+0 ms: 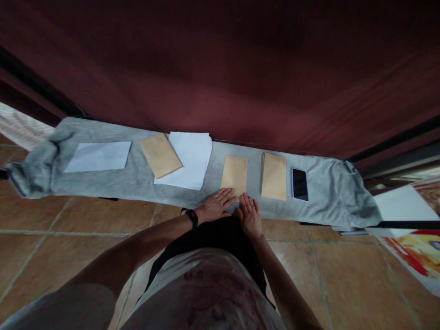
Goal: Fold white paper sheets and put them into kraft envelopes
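While my left hand rests fingers-out on the near edge of the single brown envelope, my right hand sits at its near right corner, both relaxed, gripping nothing. Envelope lies on grey cloth; envelope stack and phone right of it, white sheets left of it.

Head-worn view, forward and down

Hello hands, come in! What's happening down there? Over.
Left hand flat on middle envelope, near end. Right hand at its near right corner. Envelope flat on grey cloth. Only hands cover it.
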The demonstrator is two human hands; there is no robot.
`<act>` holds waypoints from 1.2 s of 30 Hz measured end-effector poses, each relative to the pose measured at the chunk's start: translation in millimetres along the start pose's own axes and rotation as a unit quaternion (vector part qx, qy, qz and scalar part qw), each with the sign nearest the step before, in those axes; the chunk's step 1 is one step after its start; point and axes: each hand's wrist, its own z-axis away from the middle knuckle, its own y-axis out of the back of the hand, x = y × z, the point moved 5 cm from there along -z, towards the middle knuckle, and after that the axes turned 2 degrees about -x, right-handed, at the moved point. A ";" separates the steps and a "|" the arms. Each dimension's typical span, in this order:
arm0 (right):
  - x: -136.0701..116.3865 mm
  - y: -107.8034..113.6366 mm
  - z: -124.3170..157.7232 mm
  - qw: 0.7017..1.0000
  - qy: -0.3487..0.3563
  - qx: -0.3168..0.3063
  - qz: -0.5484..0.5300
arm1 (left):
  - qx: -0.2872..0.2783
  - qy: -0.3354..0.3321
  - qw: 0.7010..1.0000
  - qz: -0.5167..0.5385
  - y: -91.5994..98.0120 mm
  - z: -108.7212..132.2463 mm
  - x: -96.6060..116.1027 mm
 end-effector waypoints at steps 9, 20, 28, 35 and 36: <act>-4.3 6.6 3.4 1.000 0.004 -0.004 -0.015 | -0.019 0.003 1.000 0.015 7.6 9.2 0.8; -15.6 1.4 2.6 1.000 -0.005 -0.010 -0.019 | 0.005 0.041 0.999 0.017 -2.6 12.1 -9.7; -13.9 11.9 -3.5 0.996 -0.060 0.016 -0.067 | -0.023 0.097 0.995 -0.012 2.2 -16.0 -4.7; -7.6 16.2 -9.1 0.989 -0.080 0.031 -0.116 | -0.035 0.109 0.990 -0.078 18.9 -44.4 11.2; -7.1 16.1 -9.6 0.989 -0.079 0.032 -0.122 | -0.042 0.109 0.989 -0.088 21.1 -47.4 12.8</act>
